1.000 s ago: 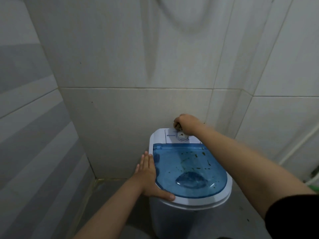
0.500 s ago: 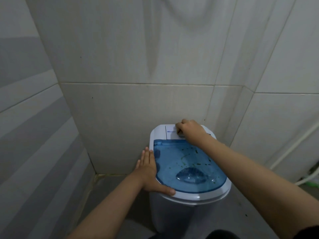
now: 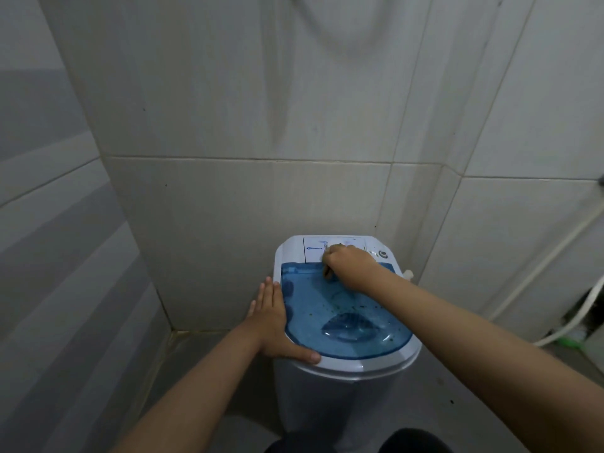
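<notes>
Head camera looks down at a small white washing machine standing on the floor in a tiled corner. Both bare arms reach out to it.

The left hand lies flat on the left rim. Its fingers are straight and pressed together, and its thumb rests along the near rim.

A see-through blue lid is shut on top, with little dark specks on it.

Farther back, the right hand sits where the lid meets the white control panel. Its fingers are curled under, and I cannot tell if they pinch anything. A round button shows just right of that hand.

Behind the machine is the pale tile wall. A white pipe runs down the wall on the far right.
</notes>
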Tool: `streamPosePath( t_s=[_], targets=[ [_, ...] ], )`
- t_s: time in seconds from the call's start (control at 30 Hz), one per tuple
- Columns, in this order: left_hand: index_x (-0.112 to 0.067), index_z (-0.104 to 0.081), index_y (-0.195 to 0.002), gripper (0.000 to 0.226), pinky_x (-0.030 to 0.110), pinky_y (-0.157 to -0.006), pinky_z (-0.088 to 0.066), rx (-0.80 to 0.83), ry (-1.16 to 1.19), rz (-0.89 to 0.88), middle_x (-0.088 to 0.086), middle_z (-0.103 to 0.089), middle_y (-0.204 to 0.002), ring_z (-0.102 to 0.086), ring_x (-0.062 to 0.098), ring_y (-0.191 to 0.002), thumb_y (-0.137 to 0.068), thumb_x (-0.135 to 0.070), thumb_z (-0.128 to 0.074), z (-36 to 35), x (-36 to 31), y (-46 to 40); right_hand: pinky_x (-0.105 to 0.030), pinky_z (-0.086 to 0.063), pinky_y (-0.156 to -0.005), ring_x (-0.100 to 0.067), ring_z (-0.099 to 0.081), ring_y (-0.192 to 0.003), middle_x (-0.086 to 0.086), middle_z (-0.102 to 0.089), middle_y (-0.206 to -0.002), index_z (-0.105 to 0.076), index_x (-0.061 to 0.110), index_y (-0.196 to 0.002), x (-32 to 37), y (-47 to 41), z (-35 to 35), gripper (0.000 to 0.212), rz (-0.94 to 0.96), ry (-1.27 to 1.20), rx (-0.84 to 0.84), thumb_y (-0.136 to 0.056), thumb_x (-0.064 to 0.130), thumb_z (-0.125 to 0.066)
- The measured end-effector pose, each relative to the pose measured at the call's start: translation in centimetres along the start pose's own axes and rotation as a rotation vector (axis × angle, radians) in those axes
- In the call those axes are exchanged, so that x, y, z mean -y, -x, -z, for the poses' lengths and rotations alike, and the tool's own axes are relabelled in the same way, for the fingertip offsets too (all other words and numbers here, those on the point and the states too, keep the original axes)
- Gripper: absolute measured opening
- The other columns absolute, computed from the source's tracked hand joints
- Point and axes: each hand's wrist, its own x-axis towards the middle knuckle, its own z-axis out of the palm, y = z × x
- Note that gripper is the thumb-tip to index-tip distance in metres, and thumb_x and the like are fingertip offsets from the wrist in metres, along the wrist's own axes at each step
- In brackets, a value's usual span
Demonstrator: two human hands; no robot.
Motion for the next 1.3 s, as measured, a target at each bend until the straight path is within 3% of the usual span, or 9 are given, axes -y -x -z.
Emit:
streamPosePath(
  t_s=[0.17,0.33,0.57,0.8,0.87,1.07,1.3],
  targets=[
    [-0.010,0.033,-0.141,0.170,0.045,-0.115,0.012,-0.004,0.009,-0.006,0.009,0.040,-0.150,0.035,0.025,-0.138,-0.022,-0.093,-0.055,0.0,0.0,0.0,-0.036,-0.051,-0.087,-0.026,-0.060,-0.107,-0.007,-0.064,-0.119,-0.065,0.013,-0.109,1.9,-1.4,2.2,0.040,0.044,-0.208,0.020,-0.080,-0.008,-0.047],
    [-0.011,0.034,-0.141,0.168,0.045,-0.114,0.013,-0.004,0.013,-0.007,0.008,0.041,-0.149,0.036,0.024,-0.137,-0.024,-0.091,-0.057,-0.1,0.0,0.1,-0.050,-0.052,-0.087,-0.039,-0.055,-0.107,-0.015,-0.054,-0.121,-0.058,0.010,-0.118,4.0,-2.1,-0.2,0.033,0.055,-0.001,-0.034,-0.090,0.001,-0.045],
    [-0.011,0.033,-0.142,0.165,0.043,-0.114,0.013,-0.011,0.013,-0.011,0.009,0.040,-0.150,0.035,0.024,-0.138,-0.028,-0.089,-0.059,0.0,0.0,0.1,-0.037,-0.046,-0.073,-0.034,-0.057,-0.103,-0.011,-0.056,-0.119,-0.061,0.016,-0.115,0.8,-0.3,-0.4,0.038,0.018,-0.095,-0.052,-0.087,-0.003,-0.043],
    [-0.010,0.033,-0.142,0.167,0.043,-0.114,0.013,-0.017,0.021,-0.012,0.009,0.039,-0.150,0.034,0.024,-0.138,-0.026,-0.090,-0.058,-0.1,-0.1,0.2,-0.034,-0.049,-0.084,-0.026,-0.058,-0.107,-0.005,-0.060,-0.119,-0.063,0.018,-0.112,-2.6,0.7,0.6,0.043,-0.026,-0.120,0.074,-0.081,-0.008,-0.048],
    [-0.010,0.033,-0.141,0.165,0.042,-0.112,0.014,-0.019,0.011,-0.018,0.009,0.040,-0.150,0.035,0.025,-0.138,-0.029,-0.089,-0.059,0.0,0.0,0.1,-0.028,-0.047,-0.079,-0.022,-0.061,-0.106,0.000,-0.065,-0.115,-0.065,0.018,-0.109,-4.0,0.9,1.6,0.041,-0.057,-0.126,0.126,-0.078,-0.007,-0.052],
    [-0.010,0.036,-0.139,0.162,0.041,-0.111,0.015,-0.041,-0.103,-0.051,0.008,0.046,-0.145,0.038,0.024,-0.135,-0.033,-0.091,-0.056,0.0,0.2,-0.1,-0.027,-0.040,-0.071,-0.016,-0.054,-0.085,-0.008,-0.064,-0.108,-0.066,0.012,-0.105,-7.1,-1.3,4.0,0.035,-0.141,-0.267,-0.109,-0.079,-0.006,-0.050],
    [-0.013,0.032,-0.142,0.157,0.039,-0.109,0.016,-0.023,-0.129,-0.057,0.001,0.044,-0.148,0.037,0.019,-0.136,-0.040,-0.087,-0.061,-0.1,0.3,-0.7,-0.037,-0.049,-0.085,-0.032,-0.058,-0.110,-0.008,-0.059,-0.122,-0.062,0.016,-0.117,-6.3,-4.7,-0.6,0.043,-0.060,-0.178,-0.109,-0.082,-0.003,-0.045]
  ],
)
